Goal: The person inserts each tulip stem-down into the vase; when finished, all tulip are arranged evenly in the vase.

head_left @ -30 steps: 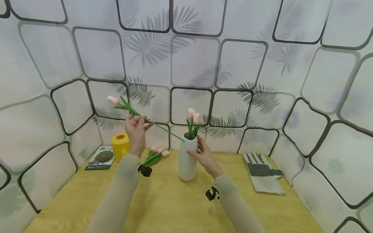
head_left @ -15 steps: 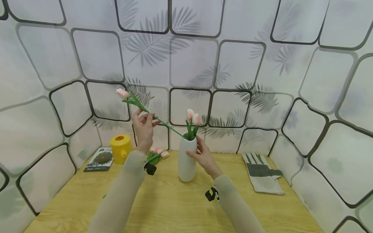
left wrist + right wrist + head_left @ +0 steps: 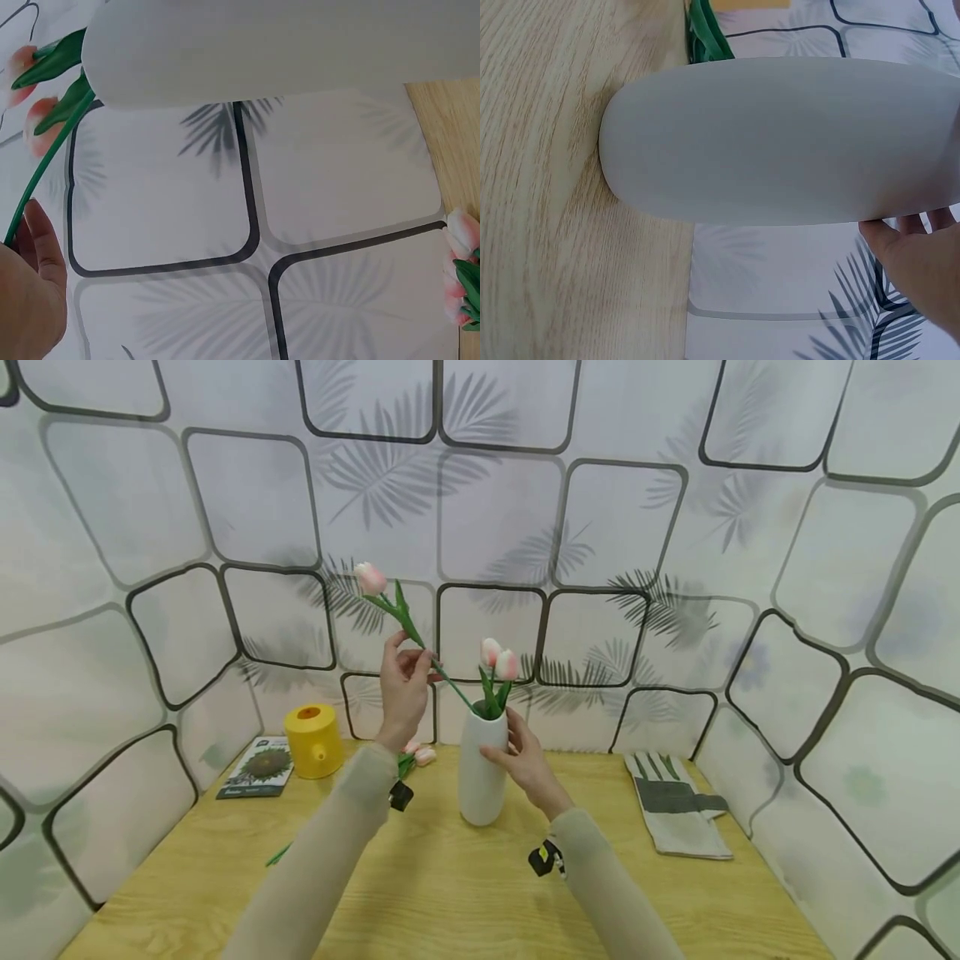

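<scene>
Head view shows a person's left hand (image 3: 407, 693) to the left of a white vase (image 3: 482, 777), its fingers and thumb pinching the green stem of a single pink tulip (image 3: 408, 625). This tulip leans, bloom up and to the left, its stem slanting down to the right until the lower end meets the vase's mouth; how far it reaches inside cannot be told. The right hand (image 3: 528, 768) grips the upper right side of the vase, thumb on the near face and fingers around toward the far side; the right wrist view also shows fingertips touching the wall. The vase stands upright on the wooden bench (image 3: 465, 893), with two tulips (image 3: 506, 665) inside, their blooms close together above the rim. More pink blooms (image 3: 423, 756) lie at the far side of the bench, partly hidden by the left arm, and a bit of green (image 3: 277, 854) shows left of that sleeve. At far left, a yellow watering can (image 3: 313, 747) stands just beside a packet (image 3: 258, 768) printed with a sunflower. Well apart, on the right, lies a grey-and-white glove (image 3: 678, 806). A leaf-patterned sheet (image 3: 495, 527) rises behind everything.
</scene>
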Demonstrator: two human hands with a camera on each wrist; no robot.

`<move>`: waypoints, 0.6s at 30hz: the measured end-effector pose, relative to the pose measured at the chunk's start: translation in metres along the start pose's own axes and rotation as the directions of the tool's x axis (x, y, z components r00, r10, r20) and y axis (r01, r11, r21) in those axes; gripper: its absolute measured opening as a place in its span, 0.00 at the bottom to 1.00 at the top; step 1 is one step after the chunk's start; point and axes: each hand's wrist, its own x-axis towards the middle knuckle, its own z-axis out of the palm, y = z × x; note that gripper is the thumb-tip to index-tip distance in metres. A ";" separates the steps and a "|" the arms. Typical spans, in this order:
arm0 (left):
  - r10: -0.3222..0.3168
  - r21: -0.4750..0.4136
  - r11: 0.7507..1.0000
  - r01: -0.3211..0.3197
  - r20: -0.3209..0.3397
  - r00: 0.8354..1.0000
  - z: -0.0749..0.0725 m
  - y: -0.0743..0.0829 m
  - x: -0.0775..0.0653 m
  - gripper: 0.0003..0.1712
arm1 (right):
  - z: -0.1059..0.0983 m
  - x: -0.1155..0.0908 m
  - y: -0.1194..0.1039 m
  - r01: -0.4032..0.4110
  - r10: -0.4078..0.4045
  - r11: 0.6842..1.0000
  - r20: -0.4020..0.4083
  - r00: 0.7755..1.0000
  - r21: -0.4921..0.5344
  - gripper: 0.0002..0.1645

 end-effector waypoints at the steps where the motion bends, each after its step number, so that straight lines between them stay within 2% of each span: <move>1: 0.001 0.024 1.000 -0.002 0.019 1.000 0.002 0.000 -0.002 0.26 | 0.000 0.002 0.004 0.001 -0.001 1.000 -0.006 1.000 0.001 0.49; 11: -0.005 0.149 0.989 -0.018 0.153 0.988 0.014 -0.006 -0.023 0.21 | 0.002 0.003 0.011 -0.007 0.007 1.000 -0.028 1.000 -0.001 0.49; 13: -0.014 0.190 0.982 -0.020 0.178 0.984 0.015 -0.009 -0.027 0.20 | 0.002 0.003 0.011 0.001 -0.001 1.000 -0.034 0.999 -0.007 0.49; 18: 0.006 0.289 0.954 -0.078 0.241 0.970 0.017 -0.014 -0.035 0.17 | 0.001 0.004 0.010 0.007 -0.007 1.000 -0.031 0.999 -0.018 0.49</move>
